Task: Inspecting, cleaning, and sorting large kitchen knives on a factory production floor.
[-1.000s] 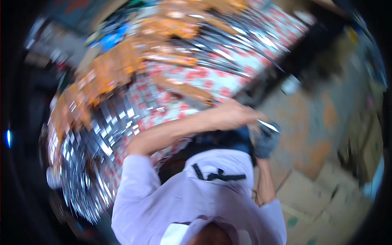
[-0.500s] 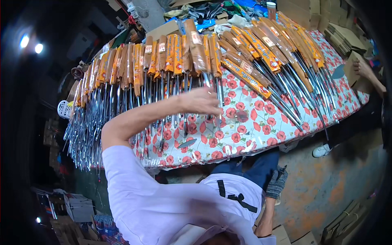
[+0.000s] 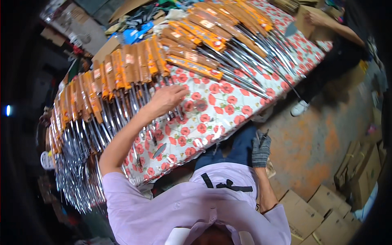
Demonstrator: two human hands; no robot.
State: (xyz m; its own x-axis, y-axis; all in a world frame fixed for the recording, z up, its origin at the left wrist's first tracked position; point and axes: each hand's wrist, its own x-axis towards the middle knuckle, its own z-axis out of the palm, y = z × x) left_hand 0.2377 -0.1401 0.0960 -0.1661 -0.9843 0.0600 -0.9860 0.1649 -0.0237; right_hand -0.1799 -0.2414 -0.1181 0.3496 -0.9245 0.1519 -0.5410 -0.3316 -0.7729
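Bare and palm down, my left hand (image 3: pixel 166 100) is over the table at the right end of a long row of packed rods (image 3: pixel 128 67). Its fingers stretch to the right, and no thing shows in them. The rods have shiny metal shafts and brown upper ends in clear and orange printed sleeves. My right hand (image 3: pixel 261 152), in a grey knitted glove, is low by my right thigh, away from the table. A small dark pointed thing (image 3: pixel 266 133) sticks up at its fingers, which look closed; its kind is unclear.
A second, fanned pile of the same rods (image 3: pixel 220 34) lies farther right on the flowered tablecloth (image 3: pixel 204 126). Another person's hand (image 3: pixel 316 18) holds cardboard at the far right. Flat cartons (image 3: pixel 300 212) lie on the floor at lower right. Cloths and bags heap behind the table.
The view has turned, so the table slopes more. A sleeved rod that stood tall and blurred above my left hand no longer stands out. My right glove now shows the dark thing.
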